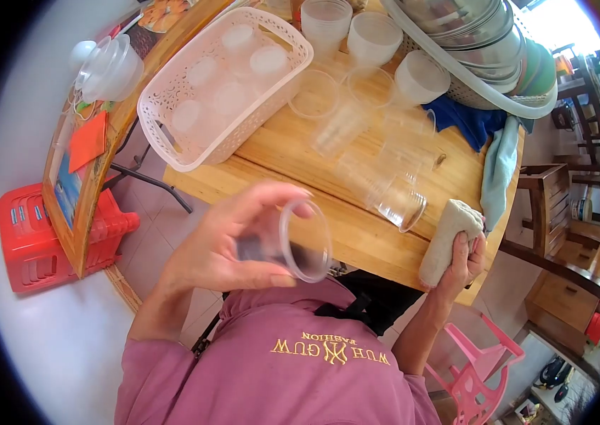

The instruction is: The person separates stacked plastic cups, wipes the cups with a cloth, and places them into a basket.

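Observation:
A clear plastic cup [305,241] is in my left hand [233,237], its rim turned to the right and its body between thumb and fingers. My right hand [468,256] grips a folded pale cloth [447,244] at the table's right front edge. Between the hands and further back, several clear cups [400,202] lie or stand on the wooden table [272,170]. A pink perforated basket [225,145] at the left back of the table holds several upside-down cups [269,61].
Stacked tubs [374,39] stand at the back, beside a large basket of metal bowls [477,35]. Blue cloth [461,122] and light green cloth [500,170] hang at the right edge. A red stool [27,241] and a pink chair [480,361] flank the table.

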The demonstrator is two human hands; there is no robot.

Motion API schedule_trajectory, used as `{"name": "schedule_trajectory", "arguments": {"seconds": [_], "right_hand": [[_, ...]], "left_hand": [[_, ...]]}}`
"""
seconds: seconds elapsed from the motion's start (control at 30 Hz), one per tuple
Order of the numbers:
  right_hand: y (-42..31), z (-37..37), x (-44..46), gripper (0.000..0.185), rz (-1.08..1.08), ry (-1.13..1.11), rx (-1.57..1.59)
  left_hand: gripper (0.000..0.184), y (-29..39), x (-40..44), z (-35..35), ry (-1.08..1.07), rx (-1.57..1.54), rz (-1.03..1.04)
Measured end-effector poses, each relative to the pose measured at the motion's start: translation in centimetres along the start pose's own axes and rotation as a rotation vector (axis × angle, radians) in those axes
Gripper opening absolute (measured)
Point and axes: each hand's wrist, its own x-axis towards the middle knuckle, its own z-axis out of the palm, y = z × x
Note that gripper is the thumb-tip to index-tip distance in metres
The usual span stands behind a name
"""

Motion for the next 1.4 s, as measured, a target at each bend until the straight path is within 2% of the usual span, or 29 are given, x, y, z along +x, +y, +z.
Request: {"name": "schedule_trajectory", "arguments": {"seconds": [0.03, 0.07, 0.13, 0.2, 0.23, 0.3, 0.4, 0.43, 0.53, 0.67, 0.73, 0.87, 0.93, 1.03, 1.17, 1.23, 1.27, 1.4], "right_hand": [[0.4, -0.1, 0.0, 0.032, 0.003, -0.017, -0.031], [0.6, -0.1, 0.0, 0.031, 0.006, -0.035, -0.062], [0.5, 0.1, -0.1, 0.031, 0.002, -0.036, -0.059], [0.5, 0.1, -0.1, 0.031, -0.012, -0.059, -0.102], [0.3, 0.3, -0.1, 0.031, -0.007, -0.061, -0.096], [0.0, 0.9, -0.2, 0.032, -0.008, -0.027, -0.076], [-0.1, 1.0, -0.3, 0.032, -0.026, -0.026, -0.076], [0.0, 0.9, -0.3, 0.032, -0.025, -0.021, -0.077], [0.3, 0.6, -0.4, 0.032, -0.035, -0.061, -0.112], [0.7, 0.5, -0.4, 0.032, -0.059, -0.096, -0.138], [0.8, 0.4, -0.3, 0.031, -0.071, -0.099, -0.145], [1.0, 0.6, -0.2, 0.028, -0.112, -0.116, -0.183], [1.1, 0.6, -0.2, 0.027, -0.123, -0.111, -0.197], [1.2, 0.5, -0.2, 0.027, -0.123, -0.122, -0.201], [0.6, 0.9, -0.3, 0.022, -0.062, -0.102, -0.187], [0.6, 0.9, -0.3, 0.022, -0.054, -0.101, -0.187], [0.5, 0.9, -0.3, 0.022, -0.057, -0.108, -0.190], [0.5, 1.3, -0.2, 0.023, -0.124, -0.096, -0.211]], "left_hand": [[0.090, 0.4, -0.2, -0.3, 0.100, 0.006, 0.025], [0.090, 0.8, -0.5, -0.8, 0.097, 0.008, 0.021], [0.079, 1.7, -1.1, -2.2, 0.308, 0.023, 0.096], [0.077, 2.4, -1.1, -3.7, 0.496, 0.160, 0.201], [0.077, 2.5, -1.1, -4.9, 0.498, 0.167, 0.197], [0.075, 2.9, -1.1, -7.7, 0.642, 0.386, 0.295], [0.065, 3.4, -0.6, -10.1, 0.686, 0.377, 0.249], [0.050, 3.6, -0.2, -10.6, 0.687, 0.351, 0.227], [0.041, 4.0, 1.2, -11.3, 0.706, 0.471, 0.165], [0.040, 4.5, 3.2, -11.7, 0.628, 0.693, 0.041], [0.044, 4.5, 4.3, -11.5, 0.593, 1.077, 0.114], [0.050, 4.8, 6.0, -11.1, 0.539, 1.250, 0.134], [0.047, 4.5, 6.7, -11.4, 0.457, 1.343, 0.024], [0.051, 4.5, 7.7, -11.2, 0.424, 1.436, 0.046], [0.050, 4.6, 7.9, -10.9, 0.458, 1.411, 0.084], [0.056, 5.3, 7.4, -10.8, 0.568, 1.181, -0.011], [0.056, 5.1, 6.9, -10.8, 0.566, 1.182, -0.015], [0.045, 5.0, 4.5, -8.3, 0.803, 1.014, 0.373]]}}
